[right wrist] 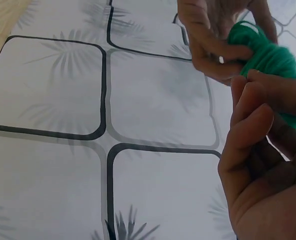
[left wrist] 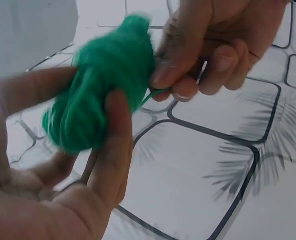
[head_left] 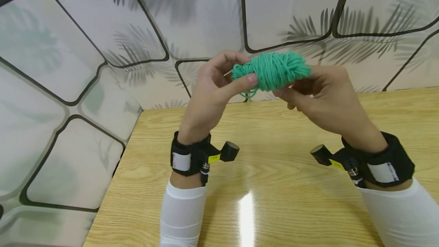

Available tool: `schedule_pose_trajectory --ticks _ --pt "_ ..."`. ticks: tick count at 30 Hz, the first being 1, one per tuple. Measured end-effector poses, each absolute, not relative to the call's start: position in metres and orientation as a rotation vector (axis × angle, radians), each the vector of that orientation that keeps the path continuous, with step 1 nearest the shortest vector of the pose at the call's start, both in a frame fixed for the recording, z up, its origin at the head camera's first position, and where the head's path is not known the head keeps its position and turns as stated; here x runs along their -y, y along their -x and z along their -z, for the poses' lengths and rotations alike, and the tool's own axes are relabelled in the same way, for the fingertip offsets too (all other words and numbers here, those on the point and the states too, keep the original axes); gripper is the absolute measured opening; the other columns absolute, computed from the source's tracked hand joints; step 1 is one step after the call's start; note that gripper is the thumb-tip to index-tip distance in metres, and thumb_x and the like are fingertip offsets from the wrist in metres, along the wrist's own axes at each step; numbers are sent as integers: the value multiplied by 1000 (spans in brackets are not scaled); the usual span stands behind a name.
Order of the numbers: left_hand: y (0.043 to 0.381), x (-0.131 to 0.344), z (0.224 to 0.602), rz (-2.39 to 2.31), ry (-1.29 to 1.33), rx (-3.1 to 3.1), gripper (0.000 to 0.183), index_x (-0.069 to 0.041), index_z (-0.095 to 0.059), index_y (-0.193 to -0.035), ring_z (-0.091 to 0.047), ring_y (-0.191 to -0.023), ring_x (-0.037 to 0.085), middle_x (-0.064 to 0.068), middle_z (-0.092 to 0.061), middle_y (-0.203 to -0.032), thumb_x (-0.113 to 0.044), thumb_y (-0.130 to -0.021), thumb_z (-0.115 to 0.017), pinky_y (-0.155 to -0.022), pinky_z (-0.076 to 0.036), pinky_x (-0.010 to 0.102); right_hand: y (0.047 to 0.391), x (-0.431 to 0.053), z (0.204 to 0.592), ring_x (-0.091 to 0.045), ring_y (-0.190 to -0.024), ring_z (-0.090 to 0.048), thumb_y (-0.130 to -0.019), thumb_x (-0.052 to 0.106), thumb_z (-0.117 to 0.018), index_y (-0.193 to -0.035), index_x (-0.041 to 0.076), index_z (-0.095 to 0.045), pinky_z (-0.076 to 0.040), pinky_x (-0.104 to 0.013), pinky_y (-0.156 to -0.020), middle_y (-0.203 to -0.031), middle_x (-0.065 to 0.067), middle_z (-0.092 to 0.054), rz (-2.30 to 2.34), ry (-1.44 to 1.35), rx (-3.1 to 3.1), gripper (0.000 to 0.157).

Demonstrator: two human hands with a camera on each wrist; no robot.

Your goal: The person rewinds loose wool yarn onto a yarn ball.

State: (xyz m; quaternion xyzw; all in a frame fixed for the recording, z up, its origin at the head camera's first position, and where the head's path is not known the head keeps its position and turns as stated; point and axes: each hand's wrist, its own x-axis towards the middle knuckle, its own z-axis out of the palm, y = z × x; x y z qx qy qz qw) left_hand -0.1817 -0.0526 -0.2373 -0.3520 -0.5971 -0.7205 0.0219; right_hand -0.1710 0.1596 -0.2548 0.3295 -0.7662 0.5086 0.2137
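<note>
A bundle of green yarn (head_left: 276,71), wound round its middle with looped ends, is held up above the far part of the table. My left hand (head_left: 212,90) grips it at its left end, thumb on the near side and fingers behind. At the right end, my right hand (head_left: 330,102) pinches a thin strand of the yarn (left wrist: 157,93) between thumb and forefinger, seen in the left wrist view. The right wrist view shows the bundle (right wrist: 273,57) partly behind my right hand (right wrist: 268,170). A small loose loop hangs below the bundle's left end.
The wooden table (head_left: 274,136) lies beneath both forearms. A wall (head_left: 202,14) with dark curved lines and leaf prints rises at the table's back and left edges. Each wrist wears a black strap (head_left: 186,155) with a small camera.
</note>
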Motion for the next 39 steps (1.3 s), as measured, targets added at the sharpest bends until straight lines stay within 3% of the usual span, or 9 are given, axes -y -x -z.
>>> schedule_pose_trajectory --ticks 6,12,18,23,30,35,39 --pt "181 41 240 2129 883 1840 25 1 -53 -105 -54 -89 27 13 -53 -107 -6 -82 -63 -77 -46 39 158 -155 244 -17 -54 -54 -81 -1 -63 -89 0 -67 -44 -25 -50 -76 -15 -62 -1607 -857 2019 9" --pt "187 39 250 1944 837 2000 26 -1 -56 -103 -55 -92 23 9 -55 -104 -11 -81 -67 -80 -46 37 154 -157 239 -15 -54 -54 -81 -2 -63 -89 2 -68 -43 -24 -52 -74 -11 -61 -1471 -845 2058 10" --pt "207 38 298 1969 729 2287 25 -6 -57 -101 -56 -87 22 6 -55 -101 -16 -81 -68 -73 -48 34 186 -183 280 -14 -56 -53 -83 14 -66 -91 9 -69 -39 -24 -47 -75 -6 -61 -1374 -653 2238 9" --pt "223 32 346 2004 546 2596 25 -9 -59 -100 -57 -86 22 6 -57 -101 -17 -79 -71 -73 -49 40 214 -206 332 -18 -79 -56 -88 40 -59 -105 14 -64 -45 -31 -63 -93 -3 -61 -1119 -562 2669 31" --pt "233 23 392 1866 378 2890 24 -12 -60 -98 -54 -89 19 4 -56 -98 -27 -81 -70 -72 -48 33 224 -214 388 -39 -106 -50 -88 50 -54 -125 0 -48 -43 -49 -82 -120 -24 -50 -821 -767 3104 62" --pt "230 19 401 1390 488 3067 22 -15 -58 -98 -55 -87 15 1 -57 -98 -32 -85 -64 -67 -46 27 220 -207 404 -46 -107 -48 -85 49 -58 -129 0 -45 -41 -54 -83 -124 -29 -45 -690 -838 3153 67" --pt "227 21 390 1067 488 3102 32 -13 -57 -110 -55 -88 17 4 -59 -103 -34 -86 -61 -66 -44 27 216 -205 408 -49 -109 -45 -85 50 -58 -129 1 -46 -39 -57 -84 -126 -29 -44 -658 -842 3164 66"
